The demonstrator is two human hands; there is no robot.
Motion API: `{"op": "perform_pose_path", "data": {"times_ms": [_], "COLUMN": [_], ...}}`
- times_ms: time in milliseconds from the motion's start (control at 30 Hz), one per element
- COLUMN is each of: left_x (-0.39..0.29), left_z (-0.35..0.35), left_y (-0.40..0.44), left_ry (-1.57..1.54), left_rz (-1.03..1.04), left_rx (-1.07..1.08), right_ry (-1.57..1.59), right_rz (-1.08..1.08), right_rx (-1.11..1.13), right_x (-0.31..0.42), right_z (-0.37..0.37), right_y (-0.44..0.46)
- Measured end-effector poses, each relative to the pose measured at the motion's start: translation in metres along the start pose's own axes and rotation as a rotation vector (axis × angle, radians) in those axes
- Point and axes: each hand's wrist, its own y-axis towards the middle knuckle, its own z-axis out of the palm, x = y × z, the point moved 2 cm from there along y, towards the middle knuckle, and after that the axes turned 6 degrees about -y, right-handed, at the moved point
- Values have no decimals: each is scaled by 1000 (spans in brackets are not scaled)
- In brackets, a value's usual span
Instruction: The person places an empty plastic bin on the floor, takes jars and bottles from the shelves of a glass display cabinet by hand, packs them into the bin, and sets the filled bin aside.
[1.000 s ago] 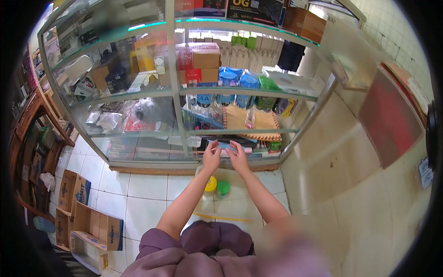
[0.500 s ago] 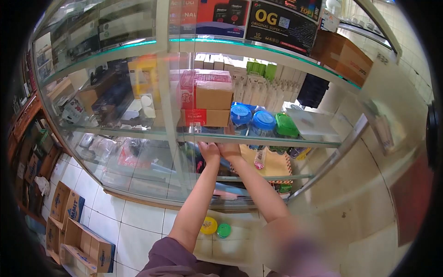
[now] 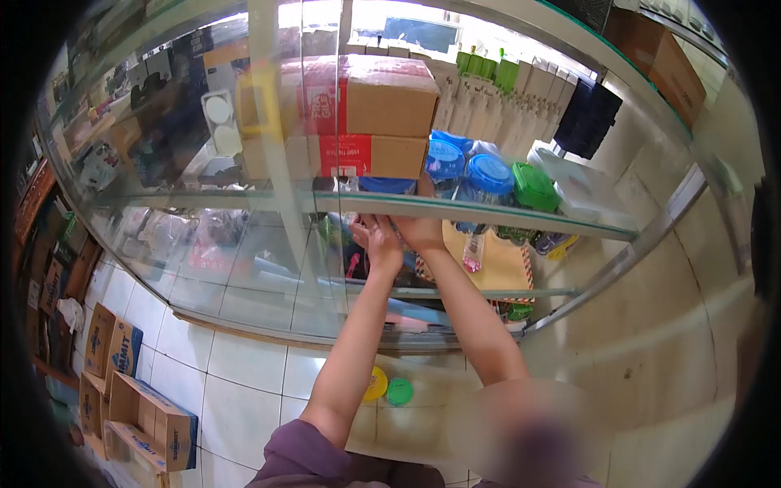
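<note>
Two stacked cardboard boxes with red printing stand in the glass display case: an upper box [image 3: 392, 106] and a lower box [image 3: 397, 156]. Just below them, my left hand [image 3: 379, 242] is at the front edge of the glass shelf [image 3: 480, 213], its fingers stretched out and holding nothing visible. Beside it, my right hand [image 3: 419, 231] reaches up behind that edge. Its fingertips show near the lower box's right bottom corner; the rest of the fingers are hidden, so contact is unclear. A blue surface [image 3: 387, 186] shows under the lower box.
Right of the boxes are blue-lidded jars [image 3: 490, 172] and a green-lidded jar [image 3: 535, 187]. A brown envelope [image 3: 504, 264] lies on the level below. Open cartons [image 3: 154, 419] and a green lid [image 3: 399, 391] are on the tiled floor. The case's metal frame [image 3: 618, 248] slants at right.
The view has shifted closer to the shelf, so the boxes look larger and higher. My left hand's fingers have spread, and a blue surface now shows under the lower box.
</note>
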Motion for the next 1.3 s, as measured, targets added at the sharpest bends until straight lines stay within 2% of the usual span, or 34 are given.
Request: {"op": "perform_pose_path", "data": {"times_ms": [33, 100, 167, 233, 333, 433, 500, 533, 567, 633, 700, 733, 833, 867, 967, 1033, 1100, 1200, 1267, 1300], "left_x": [-10, -29, -47, -61, -79, -103, -115, -111, -107, -110, -116, -119, -129, -118, -106, -94, -80, -28, 14, 30], "left_z": [-4, -13, -19, -27, -47, -77, -100, -111, -123, -152, -182, -197, -229, -229, -230, -221, -210, -180, -159, -151], "left_y": [-8, -30, -52, -77, -115, -153, -175, -185, -199, -226, -254, -263, -277, -279, -296, -310, -323, -350, -368, -376], "left_ry": [-28, 12, -46, -74, -159, -234, -272, -335, -368, -431, -456, -457, -424, -460, -406, -447, -389, -456, -463, -465], "left_rz": [-146, -163, -169, -200, -188, -185, -247, -320, -347, -403, -500, -630, -733, -783, -875, -916, -1021, -1148, -1212, -1274], "left_rx": [63, 95, 120, 157, 270, 352, 372, 435, 462, 514, 456, 541, 672, 752, 806, 778, 870, 861, 903, 942], "right_ry": [188, 110, 225, 84, 142, -72, -327, -163, -167, -264, -302, -301, -254, -243, -190, -281, -300, -274, -340, -344], "right_rz": [48, 100, 209, 257, 240, 136, -30, 135, 156, 180, 196, 174, 161, 200, 271, 315, 358, 418, 619, 621], "right_rx": [7, -79, -44, -23, -114, -212, -217, -185, -191, -147, -125, -75, -7, 24, 63, 75, 64, 55, 116, 120], "right_x": [3, -3, 2, 9, 27, 49, 79, 98, 113, 138, 154, 160, 172, 172, 169, 150, 124, 86, 62, 53], "right_z": [-5, -10, -32, -52, -81, -106, -120, -126, -130, -136, -138, -139, -142, -143, -145, -141, -131, -118, -110, -108], "right_y": [-8, -25, -47, -69, -110, -155, -189, -208, -228, -260, -289, -301, -329, -340, -367, -386, -409, -444, -462, -468]}}
